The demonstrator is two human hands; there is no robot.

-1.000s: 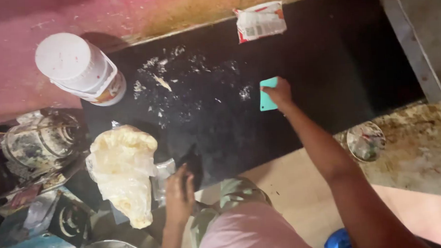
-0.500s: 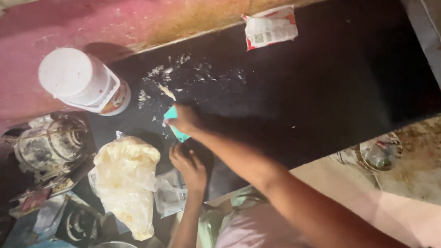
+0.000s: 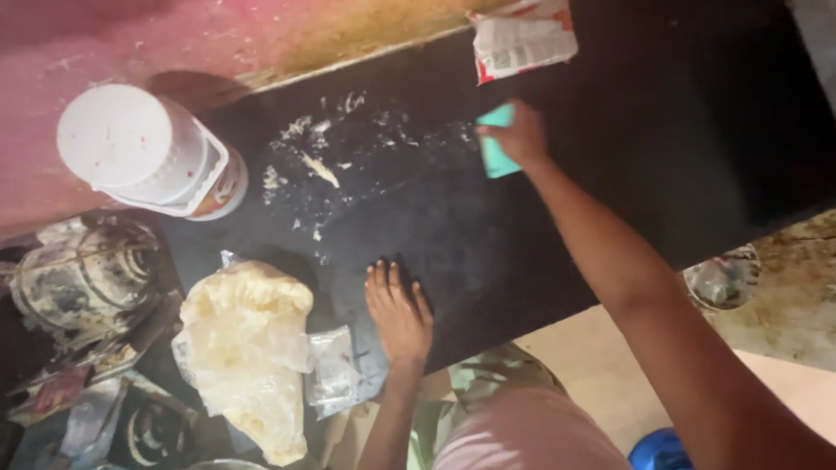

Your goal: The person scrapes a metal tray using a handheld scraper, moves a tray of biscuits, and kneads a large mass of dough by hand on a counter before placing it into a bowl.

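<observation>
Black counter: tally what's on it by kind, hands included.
Hands: 2, left hand flat on the counter, right hand on the scraper
Teal scraper: 1
White tub: 1
Packet: 1
Dough in plastic: 1
Total: 6

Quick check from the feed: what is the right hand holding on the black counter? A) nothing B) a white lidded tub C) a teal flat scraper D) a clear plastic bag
C: the right hand grips the teal scraper pressed on the black counter, beside the scattered crumbs.
</observation>
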